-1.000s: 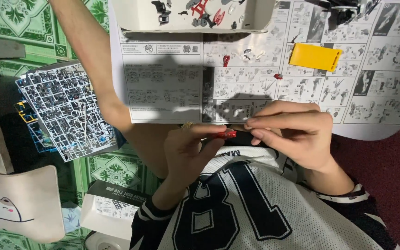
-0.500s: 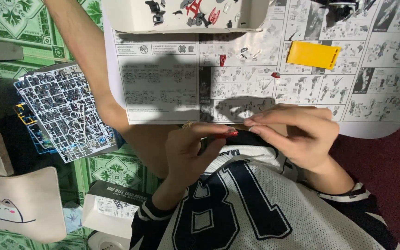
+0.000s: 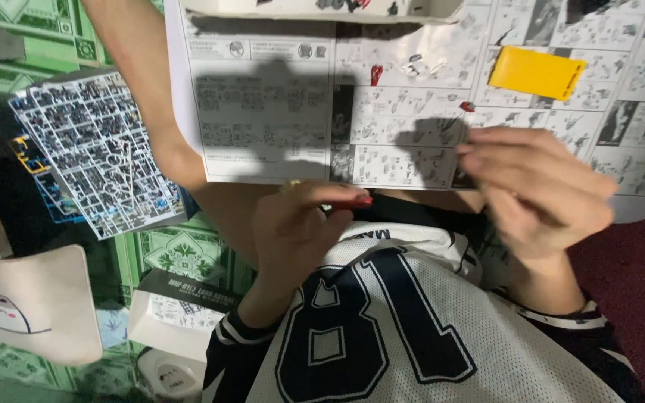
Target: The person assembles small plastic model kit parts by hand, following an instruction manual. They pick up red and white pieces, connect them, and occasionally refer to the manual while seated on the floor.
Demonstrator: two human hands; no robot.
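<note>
The left hand pinches a small red piece just past the near edge of the instruction sheet. The right hand is blurry, fingers bent together; I cannot tell if it holds anything. The tiny piece could slip and get lost on the floor.

A yellow box lies on the instruction sheet (parts frames lie beside).

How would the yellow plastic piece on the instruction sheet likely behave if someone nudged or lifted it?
The yellow piece looks flat and thin, so it would probably slide across the sheet rather than roll or tip. It seems a small moulded plastic part, likely stiff and light. Its low edges might make it fiddly to pinch up.
</note>
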